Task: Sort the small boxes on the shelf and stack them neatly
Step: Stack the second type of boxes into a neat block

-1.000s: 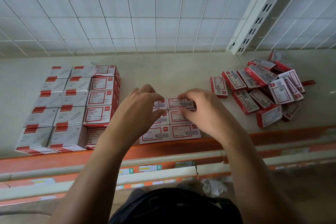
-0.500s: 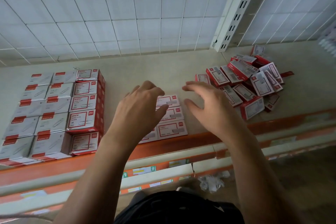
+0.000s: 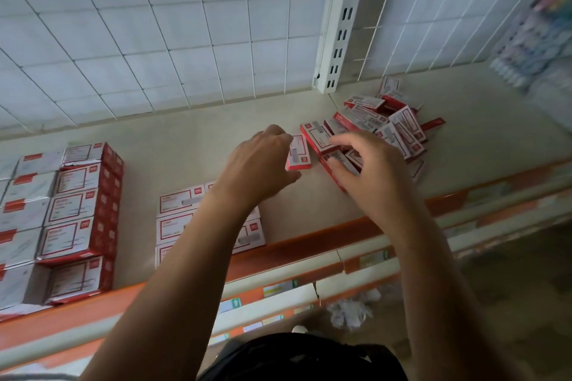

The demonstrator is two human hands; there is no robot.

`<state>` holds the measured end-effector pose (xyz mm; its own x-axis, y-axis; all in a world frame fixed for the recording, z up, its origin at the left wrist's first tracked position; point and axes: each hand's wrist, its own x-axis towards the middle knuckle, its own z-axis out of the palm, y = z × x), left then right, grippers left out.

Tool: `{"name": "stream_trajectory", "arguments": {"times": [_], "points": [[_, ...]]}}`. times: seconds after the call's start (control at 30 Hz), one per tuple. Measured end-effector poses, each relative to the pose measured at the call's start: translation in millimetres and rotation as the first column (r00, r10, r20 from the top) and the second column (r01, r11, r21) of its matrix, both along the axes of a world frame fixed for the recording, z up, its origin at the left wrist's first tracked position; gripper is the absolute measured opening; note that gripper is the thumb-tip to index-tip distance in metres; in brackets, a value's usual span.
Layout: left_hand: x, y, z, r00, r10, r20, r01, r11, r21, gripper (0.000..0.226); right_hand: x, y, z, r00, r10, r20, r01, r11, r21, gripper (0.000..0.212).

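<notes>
Standing by, I take this to be the fetching step: both hands are out over the right part of the shelf (image 3: pixel 192 136), where the unsorted small boxes lie in a loose heap (image 3: pixel 399 127), tilted and overlapping one another. The left hand (image 3: pixel 263 164) is at a lone box (image 3: pixel 299 154) lying just clear of the heap's left side. Its fingers curl over the far end and the thumb sits near the close end, though from here I cannot tell whether it has truly pinched the box or only touches it. The right hand (image 3: pixel 371 164) hovers on the heap's near edge with fingers spread and lightly bent, tips down among the boxes, nothing lifted that I can see. The tidy block (image 3: pixel 181 201) of the same boxes lies flat by the orange rail (image 3: pixel 309 243), partly under the left forearm, and the bigger cartons (image 3: pixel 77 204) stand stacked further left. The next move, I judge, calls for a firm pinch on one box, turning it label-up, and carrying it left to square against that block.
</notes>
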<state>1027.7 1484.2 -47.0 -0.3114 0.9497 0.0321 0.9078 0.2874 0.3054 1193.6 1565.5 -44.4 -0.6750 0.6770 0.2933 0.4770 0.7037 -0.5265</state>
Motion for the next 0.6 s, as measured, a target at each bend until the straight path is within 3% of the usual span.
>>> {"name": "stream_trajectory", "arguments": {"times": [0.3, 0.6], "points": [[-3, 21, -3, 0.999, -0.014, 0.041, 0.015, 0.999, -0.030, 0.059, -13, 24, 1, 0.998, 0.034, 0.053, -0.039, 0.995, 0.088, 0.036], [-17, -1, 5, 0.996, 0.087, 0.027, -0.088, 0.996, 0.034, 0.055, -47, 32, 0, 0.990, 0.045, 0.132, -0.060, 0.992, 0.115, 0.040]]}}
